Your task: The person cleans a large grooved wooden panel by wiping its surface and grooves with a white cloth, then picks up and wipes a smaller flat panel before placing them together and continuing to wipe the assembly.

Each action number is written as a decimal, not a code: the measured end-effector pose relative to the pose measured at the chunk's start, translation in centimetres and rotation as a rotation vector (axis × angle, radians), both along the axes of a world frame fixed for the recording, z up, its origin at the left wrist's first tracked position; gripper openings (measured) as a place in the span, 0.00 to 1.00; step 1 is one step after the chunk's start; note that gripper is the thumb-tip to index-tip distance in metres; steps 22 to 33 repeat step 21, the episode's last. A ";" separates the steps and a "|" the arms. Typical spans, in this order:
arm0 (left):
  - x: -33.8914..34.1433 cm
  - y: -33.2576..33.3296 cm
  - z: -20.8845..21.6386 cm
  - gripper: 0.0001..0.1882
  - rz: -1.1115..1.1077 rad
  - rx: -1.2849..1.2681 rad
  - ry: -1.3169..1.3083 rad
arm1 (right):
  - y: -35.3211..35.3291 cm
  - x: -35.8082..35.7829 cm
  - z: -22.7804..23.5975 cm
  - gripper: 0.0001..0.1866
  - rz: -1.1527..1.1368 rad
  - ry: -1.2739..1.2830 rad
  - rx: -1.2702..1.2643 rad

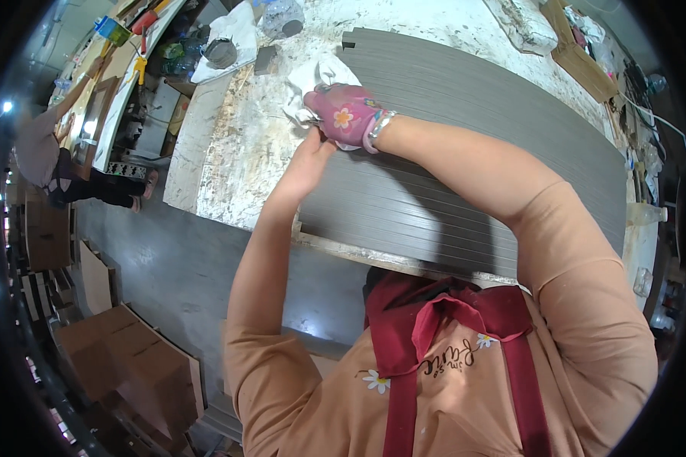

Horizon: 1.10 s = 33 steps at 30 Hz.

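Note:
My right hand (344, 116), in a pink flowered glove, is closed on a crumpled white cloth (329, 70) at the left end of a grey, wood-grained surface. That surface (465, 129) has long parallel lines, like strips laid side by side; I cannot tell whether it is one panel or several pieces. My left hand (310, 164) is bare and meets the glove from below, beside the left edge of the grey surface. Its fingertips are hidden against the glove and cloth, so their grip does not show.
The grey strips lie on a paint-stained white worktable (232, 156). At its far left are a small dark square piece (266, 60), a tub (221, 52) and a plastic bag (283, 18). A cardboard box (579, 53) stands far right. Another person (42, 152) works at a left bench.

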<state>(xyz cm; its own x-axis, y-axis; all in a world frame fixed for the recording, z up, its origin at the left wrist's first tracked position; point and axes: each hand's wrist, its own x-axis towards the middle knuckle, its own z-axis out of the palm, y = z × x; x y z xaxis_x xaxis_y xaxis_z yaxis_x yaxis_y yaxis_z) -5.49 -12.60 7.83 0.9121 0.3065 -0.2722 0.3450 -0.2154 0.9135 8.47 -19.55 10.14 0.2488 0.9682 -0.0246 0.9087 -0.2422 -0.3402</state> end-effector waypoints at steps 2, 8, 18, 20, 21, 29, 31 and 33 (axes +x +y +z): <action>-0.4 0.3 1.0 0.32 -0.024 0.066 0.088 | -0.7 0.5 0.0 0.16 0.022 0.076 0.048; -6.3 0.9 -0.3 0.31 0.234 0.075 -0.081 | -20.0 6.9 1.2 0.19 -0.174 0.209 0.032; -7.9 -4.3 -1.6 0.24 0.282 0.027 -0.134 | -46.4 12.0 -4.4 0.24 -1.060 -0.055 0.214; -8.1 -4.4 -2.4 0.24 0.309 0.090 -0.150 | -44.8 11.5 -3.5 0.26 -1.125 -0.070 0.110; -8.0 -4.2 -2.6 0.24 0.300 0.089 -0.168 | -44.7 11.6 -3.5 0.27 -1.123 -0.098 0.085; -8.0 -4.2 -2.6 0.24 0.300 0.089 -0.168 | -44.7 11.6 -3.5 0.27 -1.123 -0.098 0.085; -8.0 -4.2 -2.6 0.24 0.300 0.089 -0.168 | -44.7 11.6 -3.5 0.27 -1.123 -0.098 0.085; -8.0 -4.2 -2.6 0.24 0.300 0.089 -0.168 | -44.7 11.6 -3.5 0.27 -1.123 -0.098 0.085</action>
